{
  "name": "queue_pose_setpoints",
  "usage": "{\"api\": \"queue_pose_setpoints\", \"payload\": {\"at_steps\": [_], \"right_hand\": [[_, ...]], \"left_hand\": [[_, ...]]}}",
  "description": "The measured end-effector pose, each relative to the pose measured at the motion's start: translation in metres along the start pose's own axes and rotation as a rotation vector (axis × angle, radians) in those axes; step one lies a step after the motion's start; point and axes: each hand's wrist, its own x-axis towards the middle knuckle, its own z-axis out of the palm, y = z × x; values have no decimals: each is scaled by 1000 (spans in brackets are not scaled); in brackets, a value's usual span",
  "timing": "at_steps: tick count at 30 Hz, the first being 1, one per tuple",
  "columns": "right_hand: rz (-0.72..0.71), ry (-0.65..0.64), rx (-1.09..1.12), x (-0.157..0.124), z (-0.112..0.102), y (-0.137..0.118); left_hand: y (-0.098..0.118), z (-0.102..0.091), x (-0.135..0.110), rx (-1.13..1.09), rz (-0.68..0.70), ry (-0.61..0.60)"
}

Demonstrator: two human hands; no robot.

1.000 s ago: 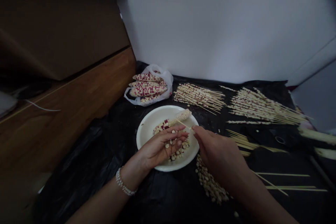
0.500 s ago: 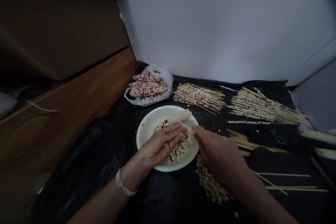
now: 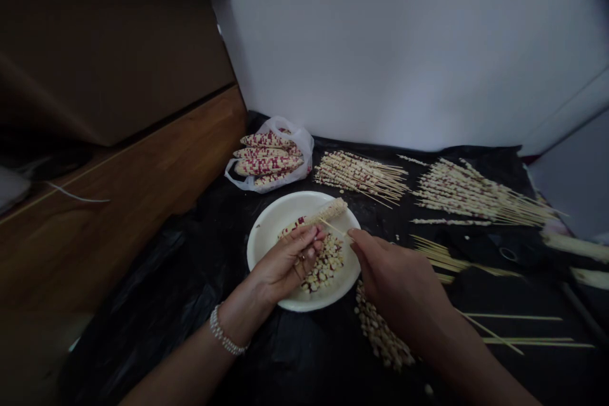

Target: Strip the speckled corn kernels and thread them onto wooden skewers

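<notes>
Over a white bowl (image 3: 254, 252), my left hand (image 3: 283, 266) is closed, palm up, its thumb and fingers pinched on what looks like a small corn kernel (image 3: 317, 236). My right hand (image 3: 397, 276) is shut on a thin wooden skewer (image 3: 334, 227), whose tip points left toward those fingertips. A partly stripped corn cob (image 3: 330, 210) leans in the bowl behind my left hand. Loose yellow and dark red kernels (image 3: 324, 271) lie on the bowl's bottom, partly hidden by that hand.
Behind the bowl, a plastic bag (image 3: 304, 147) holds several speckled cobs (image 3: 261, 166). Two piles of kernel-threaded skewers (image 3: 356, 172) (image 3: 461, 193) lie rightward on black plastic sheeting (image 3: 190, 266). Bare skewers (image 3: 442, 255) and a kernel heap (image 3: 378, 333) are near my right arm. A wall stands behind.
My left hand's fingers, stretched out before, have curled in and pinched together near the skewer tip, uncovering more kernels in the bowl. My right hand and the skewer have barely moved.
</notes>
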Motion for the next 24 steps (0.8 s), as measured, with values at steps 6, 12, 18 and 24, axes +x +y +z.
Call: {"api": "queue_pose_setpoints", "payload": {"at_steps": [6,12,18,24], "right_hand": [[-8,5,-19,-1,1,0],[-27,-9,-12,-2,1,0],[-24,-68,-14,-3,-1,-1],[26,-149,-61,-2,-2,-2]], "left_hand": [[0,2,1,-41,-4,39],[-1,1,3,-32,31,65],[-2,-1,4,-35,35,26],[-1,2,2,-53,58,46]]}}
